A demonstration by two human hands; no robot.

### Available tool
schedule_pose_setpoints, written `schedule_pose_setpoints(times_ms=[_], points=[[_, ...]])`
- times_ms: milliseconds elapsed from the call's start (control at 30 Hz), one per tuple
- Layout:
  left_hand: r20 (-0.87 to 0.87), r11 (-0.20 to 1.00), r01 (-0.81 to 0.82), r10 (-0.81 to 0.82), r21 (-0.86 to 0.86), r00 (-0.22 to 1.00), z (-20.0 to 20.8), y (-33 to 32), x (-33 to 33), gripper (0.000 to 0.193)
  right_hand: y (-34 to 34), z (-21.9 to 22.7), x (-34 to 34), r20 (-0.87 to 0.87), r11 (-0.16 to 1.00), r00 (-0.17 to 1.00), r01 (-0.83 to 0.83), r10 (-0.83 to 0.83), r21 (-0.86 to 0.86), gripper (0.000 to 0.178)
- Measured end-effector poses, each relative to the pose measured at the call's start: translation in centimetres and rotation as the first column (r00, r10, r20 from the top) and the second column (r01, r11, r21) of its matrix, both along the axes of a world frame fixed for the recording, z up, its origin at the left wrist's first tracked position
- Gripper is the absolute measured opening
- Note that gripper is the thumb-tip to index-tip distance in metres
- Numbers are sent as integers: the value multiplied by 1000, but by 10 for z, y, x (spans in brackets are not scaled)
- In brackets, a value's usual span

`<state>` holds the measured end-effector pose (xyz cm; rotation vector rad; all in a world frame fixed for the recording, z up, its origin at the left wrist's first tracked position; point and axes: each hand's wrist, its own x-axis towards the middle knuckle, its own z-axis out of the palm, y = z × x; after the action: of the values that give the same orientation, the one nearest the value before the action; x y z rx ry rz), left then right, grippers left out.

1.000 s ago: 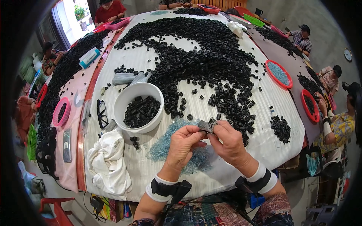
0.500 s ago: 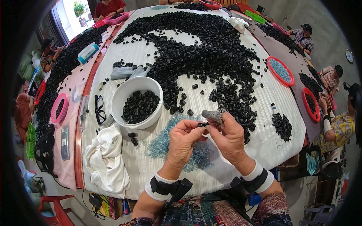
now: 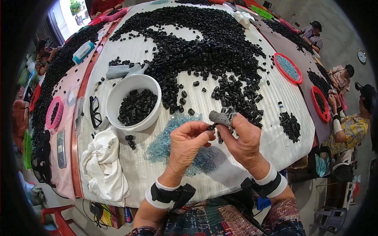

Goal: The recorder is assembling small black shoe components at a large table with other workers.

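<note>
Above the front of the table my left hand (image 3: 188, 143) is closed, pinching a small black plastic part (image 3: 211, 127) between thumb and fingertips. My right hand (image 3: 245, 143) is closed close beside it, with a grey knitted cover (image 3: 221, 118) on one finger. A dark bit shows under the right thumb; whether that hand grips it is unclear. Beneath both hands lies a spread of tiny clear bluish pieces (image 3: 165, 143). Left of them stands a white bowl (image 3: 154, 112) holding black parts (image 3: 138, 107).
A large heap of black parts (image 3: 197, 43) covers the table's far half. Eyeglasses (image 3: 94, 112) and a white cloth (image 3: 103, 167) lie left. A small black pile (image 3: 290, 128) and red baskets (image 3: 301, 76) are right. Several people sit around the table.
The view has shifted slightly, so the table things sit further left. My hands stay together, and the black part in my left fingertips has been turned.
</note>
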<state>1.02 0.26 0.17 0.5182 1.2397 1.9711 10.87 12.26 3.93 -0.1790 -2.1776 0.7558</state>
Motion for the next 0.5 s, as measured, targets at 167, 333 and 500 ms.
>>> schedule_pose_setpoints(times_ms=[167,333,500], points=[[-40,999,-21,19,-48,999,1,1,1,15,1,-1,0,6,994,1000,-23,22,108,20],[-70,996,-28,22,-82,997,2,0,1,15,3,4,2,51,981,998,-50,42,187,23],[-128,987,-33,13,-155,992,4,1,1,9,4,4,0,75,974,995,-86,71,211,23]])
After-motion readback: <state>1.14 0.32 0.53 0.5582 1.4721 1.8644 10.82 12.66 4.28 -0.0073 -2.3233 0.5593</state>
